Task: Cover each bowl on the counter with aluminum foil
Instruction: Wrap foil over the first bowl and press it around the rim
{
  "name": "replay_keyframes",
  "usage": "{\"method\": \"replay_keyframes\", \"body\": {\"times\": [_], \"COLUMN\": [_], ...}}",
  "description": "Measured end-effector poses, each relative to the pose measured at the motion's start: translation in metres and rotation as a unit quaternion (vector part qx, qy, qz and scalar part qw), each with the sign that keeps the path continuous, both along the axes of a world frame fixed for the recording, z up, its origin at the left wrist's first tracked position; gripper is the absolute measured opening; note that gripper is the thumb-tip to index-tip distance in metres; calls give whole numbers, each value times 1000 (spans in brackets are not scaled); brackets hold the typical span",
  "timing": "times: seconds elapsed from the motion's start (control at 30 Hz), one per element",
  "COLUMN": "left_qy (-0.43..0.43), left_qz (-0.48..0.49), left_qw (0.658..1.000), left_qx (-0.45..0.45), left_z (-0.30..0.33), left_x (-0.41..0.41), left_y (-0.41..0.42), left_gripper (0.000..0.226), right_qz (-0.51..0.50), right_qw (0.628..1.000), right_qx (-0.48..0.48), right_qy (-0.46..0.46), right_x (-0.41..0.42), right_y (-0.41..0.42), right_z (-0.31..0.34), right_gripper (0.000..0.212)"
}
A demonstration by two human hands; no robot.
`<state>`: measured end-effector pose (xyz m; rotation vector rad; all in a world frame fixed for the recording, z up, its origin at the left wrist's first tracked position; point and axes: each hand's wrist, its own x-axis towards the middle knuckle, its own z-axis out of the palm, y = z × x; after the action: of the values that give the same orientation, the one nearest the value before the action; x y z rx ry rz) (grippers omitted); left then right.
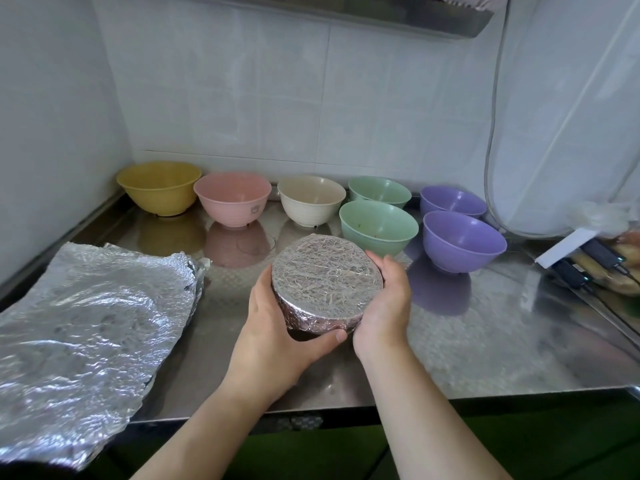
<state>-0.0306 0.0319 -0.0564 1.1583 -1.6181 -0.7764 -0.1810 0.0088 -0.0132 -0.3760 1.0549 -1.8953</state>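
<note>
A foil-covered bowl (325,278) sits between my hands at the middle of the steel counter (467,341), its top sealed with crinkled foil. My left hand (277,337) grips its left side, thumb curled under the front. My right hand (384,306) cups its right side. Behind stand uncovered bowls: yellow bowl (159,187), pink bowl (232,199), cream bowl (311,199), two green bowls (379,225), two purple bowls (464,240). A stack of loose foil sheets (86,323) lies at the left.
White tiled walls close the back and left. A white plastic curtain (568,116) hangs at the right. Black cables and a bagged item (595,265) lie at the counter's right edge. The counter's front edge runs below my forearms.
</note>
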Motion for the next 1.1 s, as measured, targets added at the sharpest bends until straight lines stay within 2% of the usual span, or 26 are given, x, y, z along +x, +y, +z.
{"method": "replay_keyframes", "body": {"times": [0.1, 0.17, 0.27, 0.3, 0.37, 0.43, 0.47, 0.53, 0.57, 0.67, 0.73, 0.83, 0.93, 1.0, 1.03, 1.1], "left_qy": [-3, -1, -23, -33, -40, -37, -20, 47, 76, 85, 68, 57, 54, 49, 35, -14], "left_qz": [0, -9, -24, -24, -27, -39, -47, -41, -27, 21, 45, 53, 84, 70, 48, 8], "left_qw": [1000, 1000, 999, 999, 998, 997, 997, 995, 993, 993, 994, 995, 994, 996, 998, 999], "left_qx": [5, 14, 15, 20, 40, 54, 59, 78, 88, 82, 66, 67, 50, 38, 36, 36], "left_z": [2, 3, 9, 12, 17, 22, 25, 31, 34, 35, 31, 31, 33, 35, 36, 36], "left_x": [-2, 0, 10, 14, 19, 18, 16, 7, 1, -14, -17, -11, 0, 1, -1, -8], "left_y": [0, -1, -3, -4, -3, 0, 2, 5, 5, 3, -2, -9, -12, -4, 2, 11], "left_gripper": [136, 133, 129, 132, 148, 157, 153, 134, 122, 88, 77, 68, 64, 73, 89, 140], "right_qz": [13, 10, -10, -14, -15, 27, 63, 148, 166, 141, 115, 76, 34, 39, 54, 105], "right_qw": [1000, 997, 964, 947, 920, 928, 942, 964, 966, 978, 985, 985, 954, 942, 950, 964], "right_qx": [10, 28, 83, 96, 100, 59, 31, 5, 13, 38, 51, 65, 62, 37, 21, 0], "right_qy": [20, 71, 251, 307, 378, 366, 327, 221, 200, 149, 119, 139, 291, 332, 308, 243], "right_x": [0, -6, -24, -30, -39, -43, -42, -37, -35, -25, -21, -23, -38, -43, -43, -40], "right_y": [-2, -5, -6, -5, -6, -8, -11, -11, -12, -9, -9, -1, 2, 3, 2, 0], "right_z": [-6, -15, -22, -18, -5, 12, 19, 26, 25, 16, 6, -1, -3, 6, 10, 18], "right_gripper": [36, 33, 50, 55, 50, 37, 29, 23, 24, 31, 36, 37, 43, 29, 25, 22]}}
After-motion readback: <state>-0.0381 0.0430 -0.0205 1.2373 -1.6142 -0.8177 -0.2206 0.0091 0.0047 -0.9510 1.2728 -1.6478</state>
